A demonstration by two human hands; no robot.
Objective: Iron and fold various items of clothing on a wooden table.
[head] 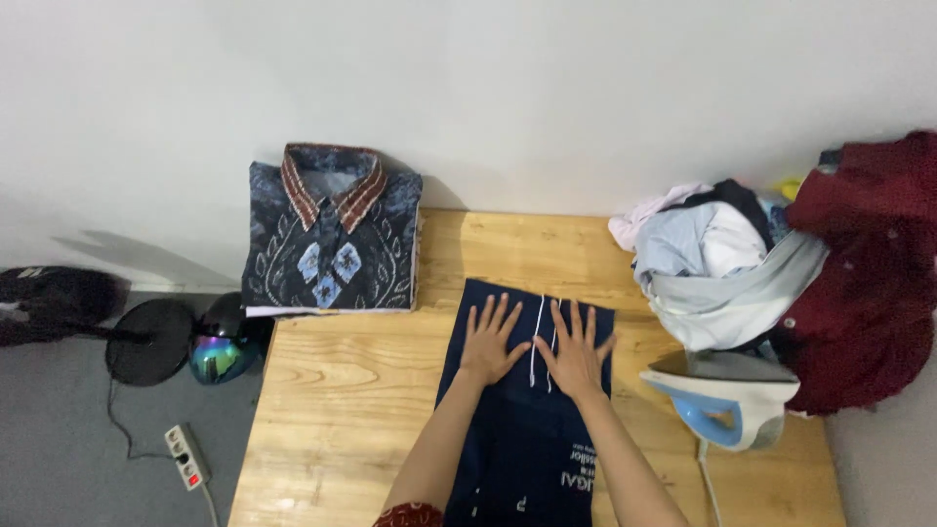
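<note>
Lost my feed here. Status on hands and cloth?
Both hands, left and right, flat and open on navy cloth. Cloth on table. Iron beside right hand.

Both the left hand [488, 344] and the right hand [574, 353] are bare, with no rings or watch on show. Just behind the left forearm, a red patterned sleeve [408, 514] edge peeks in.

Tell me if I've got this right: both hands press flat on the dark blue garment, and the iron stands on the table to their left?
Not quite. The iron stands to the right of the hands, as the head view shows. Both the left hand and right hand do press flat on the dark blue garment.
</note>
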